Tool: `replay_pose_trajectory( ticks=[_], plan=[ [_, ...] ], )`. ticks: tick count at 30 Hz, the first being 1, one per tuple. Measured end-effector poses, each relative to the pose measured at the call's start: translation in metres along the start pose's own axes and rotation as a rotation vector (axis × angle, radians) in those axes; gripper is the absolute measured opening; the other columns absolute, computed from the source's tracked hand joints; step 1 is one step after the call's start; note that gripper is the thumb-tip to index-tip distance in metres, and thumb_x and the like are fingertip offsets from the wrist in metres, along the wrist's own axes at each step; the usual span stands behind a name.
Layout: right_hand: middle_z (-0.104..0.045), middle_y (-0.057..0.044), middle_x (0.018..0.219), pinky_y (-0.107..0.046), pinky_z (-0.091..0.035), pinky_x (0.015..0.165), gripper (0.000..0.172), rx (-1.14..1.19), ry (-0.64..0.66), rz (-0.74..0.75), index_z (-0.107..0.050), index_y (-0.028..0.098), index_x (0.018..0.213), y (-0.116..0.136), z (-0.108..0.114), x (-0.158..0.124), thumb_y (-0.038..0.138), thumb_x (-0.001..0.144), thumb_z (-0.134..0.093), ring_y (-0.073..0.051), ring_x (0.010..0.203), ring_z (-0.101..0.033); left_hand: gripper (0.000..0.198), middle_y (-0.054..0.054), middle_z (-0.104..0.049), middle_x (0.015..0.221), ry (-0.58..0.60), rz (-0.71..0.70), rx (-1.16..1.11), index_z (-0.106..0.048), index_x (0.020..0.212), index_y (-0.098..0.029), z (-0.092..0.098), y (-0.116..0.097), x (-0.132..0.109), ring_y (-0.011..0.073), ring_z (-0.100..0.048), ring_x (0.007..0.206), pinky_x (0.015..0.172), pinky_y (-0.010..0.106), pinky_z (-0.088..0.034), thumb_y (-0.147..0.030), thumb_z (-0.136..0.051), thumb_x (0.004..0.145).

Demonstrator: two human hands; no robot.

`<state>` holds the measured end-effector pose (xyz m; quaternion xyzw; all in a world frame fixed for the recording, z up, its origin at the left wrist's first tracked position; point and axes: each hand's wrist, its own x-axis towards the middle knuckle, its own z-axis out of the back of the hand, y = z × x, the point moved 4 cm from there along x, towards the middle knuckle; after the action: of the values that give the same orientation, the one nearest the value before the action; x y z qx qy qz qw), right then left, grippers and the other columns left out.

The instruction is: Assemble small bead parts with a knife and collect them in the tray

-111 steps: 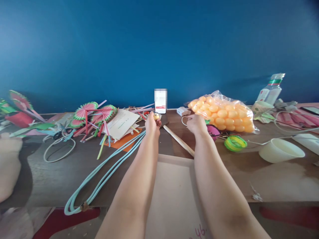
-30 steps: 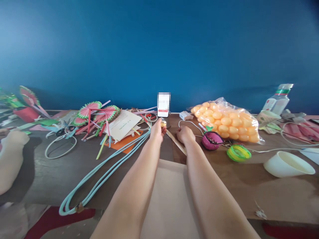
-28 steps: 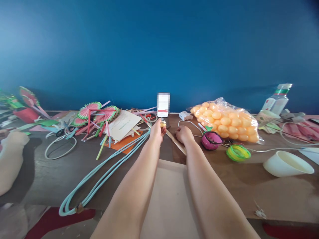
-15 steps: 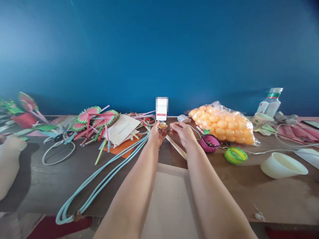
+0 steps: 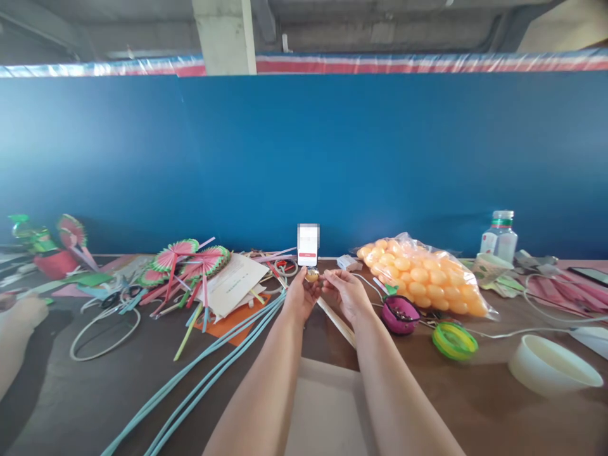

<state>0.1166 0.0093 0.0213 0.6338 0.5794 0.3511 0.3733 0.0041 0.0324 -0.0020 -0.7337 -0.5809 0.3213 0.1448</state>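
My left hand (image 5: 298, 297) is stretched out over the brown table (image 5: 475, 392) and pinches a small yellow ball-like object (image 5: 311, 275) in its fingertips. My right hand (image 5: 346, 292) is right beside it, fingers curled toward the same small object, and its fingertips are pinched on something too small to name. A wooden stick (image 5: 336, 322) lies on the table just under both hands. A small pink bowl (image 5: 400, 314) sits to the right of my right hand.
A bag of orange balls (image 5: 422, 277), green-yellow rings (image 5: 455, 339), a white bowl (image 5: 551, 373) and a bottle (image 5: 498, 235) lie right. Paper fans (image 5: 190, 259), papers, a wire hoop (image 5: 105, 324) and light-blue tubes (image 5: 213, 361) lie left. A phone (image 5: 308, 244) leans on the blue wall. Another person's arm (image 5: 14, 342) is at far left.
My right hand left the stick and came up beside my left hand at the small yellow object. The view has tilted upward, so the ceiling now shows.
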Motion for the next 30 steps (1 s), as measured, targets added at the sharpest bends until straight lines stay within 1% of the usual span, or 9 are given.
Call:
replay_pose_trajectory(
  ticks=[5, 9, 12, 15, 21, 25, 30],
  plan=[
    [-0.062, 0.003, 0.064, -0.017, -0.049, 0.051, 0.036, 0.013, -0.032, 0.051, -0.063, 0.017, 0.069, 0.0027, 0.0032, 0.0006, 0.036, 0.052, -0.088, -0.006, 0.055, -0.054, 0.026, 0.008, -0.065, 0.070, -0.010, 0.011, 0.025, -0.061, 0.084, -0.009, -0.0010, -0.0002, -0.0024, 0.0075, -0.055, 0.049, 0.049, 0.018, -0.048, -0.034, -0.055, 0.091],
    [-0.062, 0.003, 0.065, -0.017, -0.048, 0.049, 0.037, 0.019, -0.039, 0.100, -0.062, 0.017, 0.072, 0.0040, 0.0040, 0.0020, 0.037, 0.054, -0.087, -0.006, 0.053, -0.053, 0.027, 0.008, -0.065, 0.069, -0.031, 0.021, 0.041, -0.061, 0.085, -0.009, -0.0020, -0.0003, -0.0033, 0.0075, -0.055, 0.049, 0.048, 0.018, -0.048, -0.035, -0.055, 0.091],
    [-0.061, 0.003, 0.063, -0.017, -0.046, 0.047, 0.036, 0.009, -0.037, 0.088, -0.061, 0.017, 0.069, 0.0033, 0.0030, 0.0021, 0.038, 0.056, -0.087, -0.005, 0.051, -0.051, 0.026, 0.007, -0.064, 0.068, -0.041, 0.029, 0.037, -0.061, 0.085, -0.010, -0.0019, 0.0002, -0.0033, 0.0075, -0.055, 0.049, 0.049, 0.018, -0.048, -0.035, -0.055, 0.090],
    [-0.062, 0.002, 0.063, -0.017, -0.046, 0.047, 0.034, 0.008, -0.006, 0.069, -0.063, 0.016, 0.068, 0.0023, 0.0012, 0.0016, 0.038, 0.056, -0.086, -0.005, 0.051, -0.051, 0.027, 0.007, -0.063, 0.067, -0.041, 0.032, 0.030, -0.061, 0.084, -0.009, -0.0018, 0.0008, -0.0034, 0.0074, -0.056, 0.049, 0.050, 0.018, -0.048, -0.035, -0.055, 0.090],
    [-0.065, 0.000, 0.071, -0.016, -0.049, 0.053, 0.030, 0.046, 0.065, 0.014, -0.067, 0.016, 0.071, -0.0007, 0.0014, 0.0008, 0.034, 0.057, -0.086, -0.005, 0.056, -0.053, 0.028, 0.006, -0.062, 0.066, -0.018, 0.033, 0.018, -0.062, 0.085, -0.010, -0.0017, 0.0017, -0.0021, 0.0081, -0.056, 0.050, 0.049, 0.018, -0.048, -0.035, -0.052, 0.091],
    [-0.066, 0.000, 0.073, -0.016, -0.049, 0.052, 0.029, 0.038, 0.040, -0.007, -0.068, 0.017, 0.073, -0.0024, 0.0048, 0.0012, 0.033, 0.057, -0.086, -0.006, 0.058, -0.054, 0.025, 0.006, -0.061, 0.065, -0.019, 0.022, -0.001, -0.061, 0.086, -0.009, -0.0007, 0.0020, -0.0005, 0.0091, -0.057, 0.051, 0.049, 0.018, -0.049, -0.032, -0.053, 0.092],
    [-0.065, 0.001, 0.073, -0.017, -0.048, 0.050, 0.029, 0.023, 0.017, -0.008, -0.067, 0.019, 0.073, -0.0015, 0.0051, 0.0007, 0.033, 0.056, -0.086, -0.006, 0.057, -0.053, 0.018, 0.009, -0.065, 0.075, 0.035, -0.009, -0.048, -0.061, 0.090, -0.009, -0.0010, 0.0019, 0.0022, 0.0121, -0.063, 0.060, 0.057, 0.021, -0.053, -0.026, -0.054, 0.091]
  ],
)
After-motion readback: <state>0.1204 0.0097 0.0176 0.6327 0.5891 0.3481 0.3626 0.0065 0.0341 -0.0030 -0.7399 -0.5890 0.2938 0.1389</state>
